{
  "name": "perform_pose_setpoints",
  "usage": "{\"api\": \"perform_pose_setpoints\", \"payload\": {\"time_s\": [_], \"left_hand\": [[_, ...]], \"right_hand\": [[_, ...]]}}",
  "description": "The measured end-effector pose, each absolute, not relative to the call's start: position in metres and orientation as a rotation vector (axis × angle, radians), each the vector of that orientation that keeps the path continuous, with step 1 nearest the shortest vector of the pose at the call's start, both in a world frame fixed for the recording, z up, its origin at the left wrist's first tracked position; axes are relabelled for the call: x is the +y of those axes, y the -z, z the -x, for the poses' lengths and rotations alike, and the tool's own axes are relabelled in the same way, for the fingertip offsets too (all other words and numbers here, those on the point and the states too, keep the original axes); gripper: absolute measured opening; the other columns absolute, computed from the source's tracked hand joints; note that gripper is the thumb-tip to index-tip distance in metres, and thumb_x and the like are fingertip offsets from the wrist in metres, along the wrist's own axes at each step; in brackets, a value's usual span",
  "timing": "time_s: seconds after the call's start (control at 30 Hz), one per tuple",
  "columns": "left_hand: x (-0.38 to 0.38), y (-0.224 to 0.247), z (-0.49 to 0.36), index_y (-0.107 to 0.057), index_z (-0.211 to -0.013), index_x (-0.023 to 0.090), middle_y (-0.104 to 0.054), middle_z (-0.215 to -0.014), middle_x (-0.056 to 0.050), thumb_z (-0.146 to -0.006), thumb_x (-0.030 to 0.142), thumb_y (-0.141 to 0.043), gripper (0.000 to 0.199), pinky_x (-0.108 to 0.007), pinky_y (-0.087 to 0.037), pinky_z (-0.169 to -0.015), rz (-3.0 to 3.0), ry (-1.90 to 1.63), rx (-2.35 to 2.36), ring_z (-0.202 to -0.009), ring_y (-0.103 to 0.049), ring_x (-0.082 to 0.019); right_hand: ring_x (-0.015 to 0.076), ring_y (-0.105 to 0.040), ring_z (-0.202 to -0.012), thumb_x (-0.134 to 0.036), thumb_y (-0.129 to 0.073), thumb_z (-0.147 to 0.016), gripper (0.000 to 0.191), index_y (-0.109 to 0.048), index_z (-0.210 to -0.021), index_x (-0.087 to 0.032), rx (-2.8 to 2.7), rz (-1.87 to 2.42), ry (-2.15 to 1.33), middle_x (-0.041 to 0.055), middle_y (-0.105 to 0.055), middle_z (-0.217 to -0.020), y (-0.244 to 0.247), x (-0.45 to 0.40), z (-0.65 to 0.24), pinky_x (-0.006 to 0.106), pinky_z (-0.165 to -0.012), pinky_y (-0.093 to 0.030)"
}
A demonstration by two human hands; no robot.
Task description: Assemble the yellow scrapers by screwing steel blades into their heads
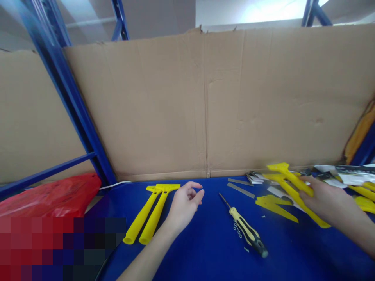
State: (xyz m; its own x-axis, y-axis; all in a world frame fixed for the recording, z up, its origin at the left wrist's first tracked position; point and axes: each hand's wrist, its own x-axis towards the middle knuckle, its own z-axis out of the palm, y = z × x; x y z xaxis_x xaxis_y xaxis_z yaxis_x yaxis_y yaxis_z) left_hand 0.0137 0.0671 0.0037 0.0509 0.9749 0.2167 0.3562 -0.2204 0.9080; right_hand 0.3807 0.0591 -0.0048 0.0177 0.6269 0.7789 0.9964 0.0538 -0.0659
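While right hand grips yellow handles, most of its fingers hidden

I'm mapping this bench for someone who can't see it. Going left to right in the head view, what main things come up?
Red plastic bag, two yellow handles, left hand, screwdriver, right hand.

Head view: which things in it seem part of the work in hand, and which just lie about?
Likely in use:
held yellow handles, in the right hand
two yellow handles beside the left hand
screwdriver
metal strips
flat yellow pieces

Likely just lying about:
red plastic bag
white cable
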Motion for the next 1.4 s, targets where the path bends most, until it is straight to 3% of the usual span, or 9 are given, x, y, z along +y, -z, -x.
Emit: {"api": "perform_pose_setpoints", "payload": {"time_s": [0.13,0.27,0.47,0.57,0.7,0.83,1.0,1.17,1.4], "left_hand": [[0.067,-0.002,-0.003,-0.061,-0.092,0.019,-0.062,-0.067,-0.003,-0.084,0.027,-0.047,0.018,-0.026,-0.042,-0.058,-2.241,-0.899,1.980,-0.065,-0.062,-0.020],[0.066,-0.006,0.007,-0.062,-0.095,0.013,-0.064,-0.093,-0.018,-0.086,0.019,-0.040,0.025,-0.033,-0.048,-0.065,-2.433,-0.464,2.444,-0.089,-0.062,-0.031],[0.066,-0.007,0.018,-0.064,-0.095,0.003,-0.063,-0.090,-0.025,-0.082,0.009,-0.039,0.029,-0.037,-0.050,-0.062,-2.339,-0.311,2.637,-0.085,-0.064,-0.036],[0.068,-0.006,0.021,-0.065,-0.093,0.003,-0.065,-0.090,-0.026,-0.079,0.000,-0.033,0.034,-0.035,-0.050,-0.064,-2.306,-0.249,2.644,-0.087,-0.065,-0.034],[0.072,-0.004,0.023,-0.064,-0.096,0.004,-0.067,-0.089,-0.023,-0.079,-0.002,-0.032,0.037,-0.035,-0.050,-0.068,-2.225,-0.165,2.607,-0.088,-0.066,-0.032],[0.074,-0.008,0.022,-0.060,-0.102,0.006,-0.067,-0.093,-0.020,-0.081,0.006,-0.037,0.031,-0.034,-0.049,-0.070,-2.210,-0.189,2.563,-0.089,-0.066,-0.030],[0.072,-0.018,0.013,-0.058,-0.095,0.011,-0.065,-0.096,-0.016,-0.080,0.023,-0.046,0.023,-0.033,-0.045,-0.069,-2.153,-0.508,2.404,-0.086,-0.065,-0.028],[0.076,-0.012,0.003,-0.048,-0.069,0.020,-0.056,-0.061,-0.002,-0.079,0.029,-0.049,0.014,-0.027,-0.037,-0.055,-1.831,-0.861,2.025,-0.062,-0.060,-0.020],[0.064,-0.006,-0.017,-0.046,-0.079,0.020,-0.045,-0.053,0.008,-0.077,0.027,-0.059,0.015,-0.021,-0.037,-0.045,-1.206,-1.104,1.425,-0.039,-0.044,-0.008]], "right_hand": [[0.0215,-0.059,-0.033,-0.020,-0.055,-0.070,0.020,-0.074,-0.073,-0.013,-1.791,1.779,0.807,0.0112,-0.066,-0.046,0.016,0.067,-0.400,0.025,-0.032,-0.033],[0.0232,-0.060,-0.033,-0.018,-0.058,-0.070,0.018,-0.075,-0.069,-0.013,-1.783,1.740,0.858,0.0122,-0.067,-0.046,0.024,0.072,-0.406,0.025,-0.030,-0.035],[0.0201,-0.057,-0.029,-0.019,-0.060,-0.070,0.016,-0.074,-0.063,-0.016,-1.803,1.787,0.819,0.0100,-0.066,-0.044,0.017,0.069,-0.405,0.022,-0.027,-0.030],[0.0212,-0.061,-0.036,-0.025,-0.055,-0.077,0.021,-0.072,-0.067,-0.018,-1.841,1.731,0.920,0.0089,-0.068,-0.050,0.008,0.063,-0.389,0.026,-0.032,-0.037],[0.0302,-0.069,-0.069,-0.029,-0.040,-0.085,0.034,-0.070,-0.084,-0.015,-1.882,1.609,0.974,0.0154,-0.073,-0.077,0.003,0.057,-0.353,0.039,-0.058,-0.055],[0.0285,-0.068,-0.085,-0.031,-0.042,-0.084,0.033,-0.069,-0.095,-0.016,-2.089,1.473,0.679,0.0126,-0.073,-0.094,0.009,0.051,-0.321,0.041,-0.074,-0.056],[0.0279,-0.067,-0.088,-0.030,-0.044,-0.084,0.030,-0.070,-0.094,-0.019,-2.191,1.486,0.478,0.0106,-0.072,-0.094,0.016,0.047,-0.306,0.042,-0.074,-0.056],[0.0319,-0.066,-0.091,-0.029,-0.045,-0.081,0.033,-0.069,-0.098,-0.014,-2.179,1.684,0.443,0.0157,-0.070,-0.099,0.019,0.052,-0.312,0.046,-0.077,-0.055],[0.0304,-0.062,-0.098,-0.028,-0.046,-0.082,0.030,-0.069,-0.098,-0.017,-2.169,1.723,0.176,0.0131,-0.069,-0.099,0.014,0.060,-0.297,0.044,-0.087,-0.047]]}}
